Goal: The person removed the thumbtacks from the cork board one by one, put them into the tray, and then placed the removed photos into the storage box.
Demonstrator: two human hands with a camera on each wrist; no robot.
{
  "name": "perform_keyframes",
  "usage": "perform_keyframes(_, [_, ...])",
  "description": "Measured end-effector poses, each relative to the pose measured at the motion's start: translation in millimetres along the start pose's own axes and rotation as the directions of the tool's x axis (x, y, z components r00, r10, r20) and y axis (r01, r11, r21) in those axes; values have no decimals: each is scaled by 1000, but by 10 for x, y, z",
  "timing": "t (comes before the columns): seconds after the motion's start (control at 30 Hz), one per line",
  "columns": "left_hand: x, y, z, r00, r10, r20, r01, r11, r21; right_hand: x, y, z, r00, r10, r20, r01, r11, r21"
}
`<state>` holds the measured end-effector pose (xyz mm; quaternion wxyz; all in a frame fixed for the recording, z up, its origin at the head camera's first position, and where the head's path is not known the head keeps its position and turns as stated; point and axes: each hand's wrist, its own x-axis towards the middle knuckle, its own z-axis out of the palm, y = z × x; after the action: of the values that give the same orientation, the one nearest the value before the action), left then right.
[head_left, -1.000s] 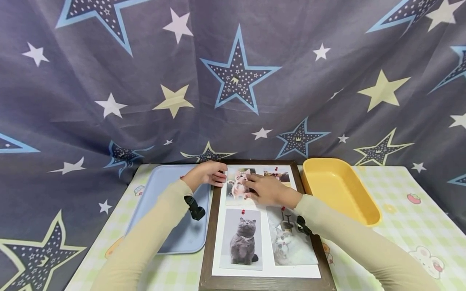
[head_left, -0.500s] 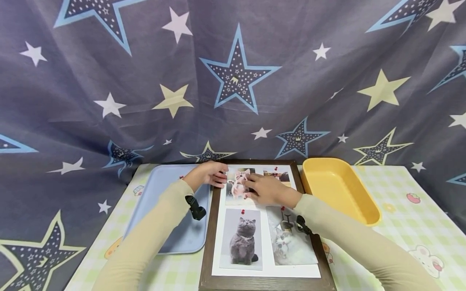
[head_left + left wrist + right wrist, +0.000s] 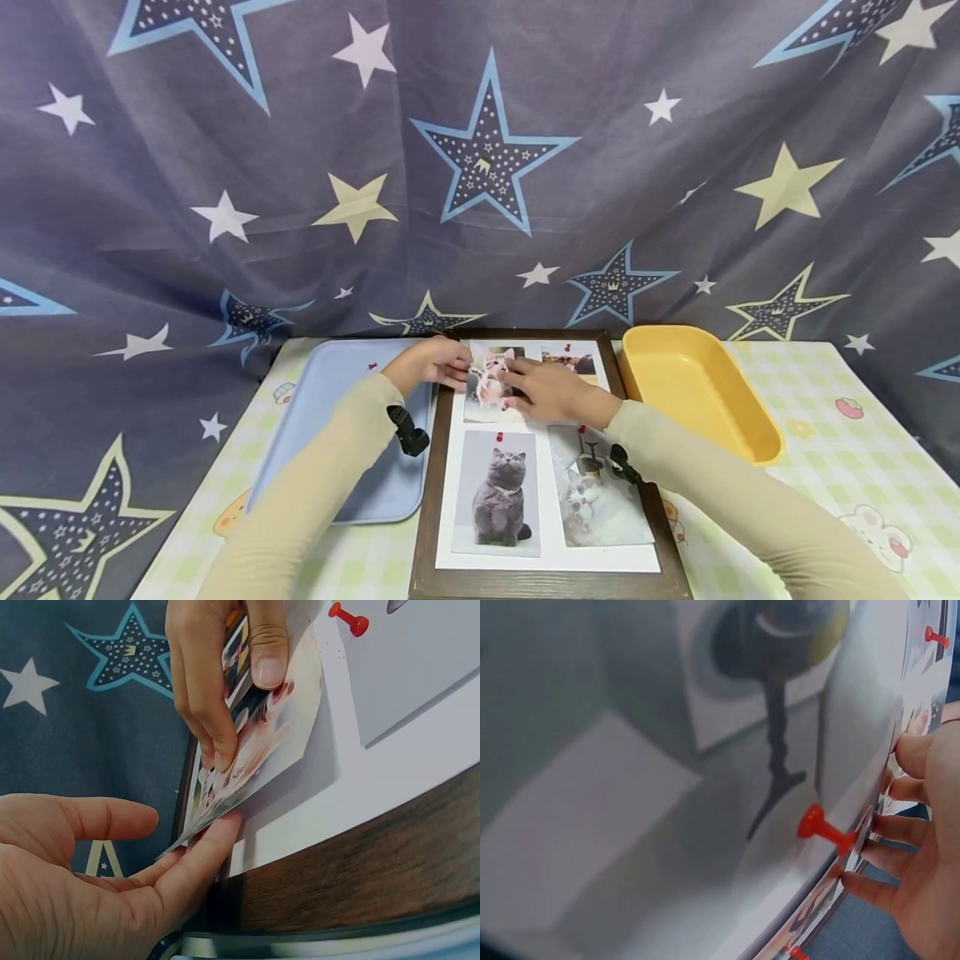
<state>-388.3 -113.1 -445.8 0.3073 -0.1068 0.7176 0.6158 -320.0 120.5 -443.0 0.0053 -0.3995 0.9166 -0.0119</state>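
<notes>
A kitten photo (image 3: 491,387) lies at the top left of a white board (image 3: 543,554) in a dark wooden frame (image 3: 429,508). My right hand (image 3: 553,390) presses it down, fingers and thumb on its face in the left wrist view. Fingers of my left hand (image 3: 97,885) reach beneath the photo's outer edge, which bends up off the board; the left thumb stands apart from it. Below are a grey cat photo (image 3: 501,500) and a white cat photo (image 3: 600,508), each with a red push pin at its top. Another pinned photo (image 3: 581,367) is partly hidden behind the right hand.
Left of the board lies a blue tray (image 3: 375,500), with a small red push pin (image 3: 372,366) in it near the left wrist. A yellow bin (image 3: 697,392) stands to the right. Behind the checked tablecloth (image 3: 810,467) hangs a star-patterned curtain (image 3: 480,275).
My left hand has shifted slightly right, and the kitten photo's left edge now lifts at its fingers. The red pin in the tray shows more fully. My right hand stays in place.
</notes>
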Motion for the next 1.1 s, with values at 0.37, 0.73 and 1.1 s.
perform_keyframes(0.37, [965,-294,-384,986,69,152,-75,997,31,27,8,-41,1000,10,-6,-10,1000,-8])
perform_keyframes(0.73, [-501,111,212,996,86,-15,-81,979,188,62,12,-51,996,59,64,-62,997,47])
perform_keyframes(1.1, [-316,3,236,990,101,-101,-76,972,221,66,-39,-126,991,101,88,-110,988,110])
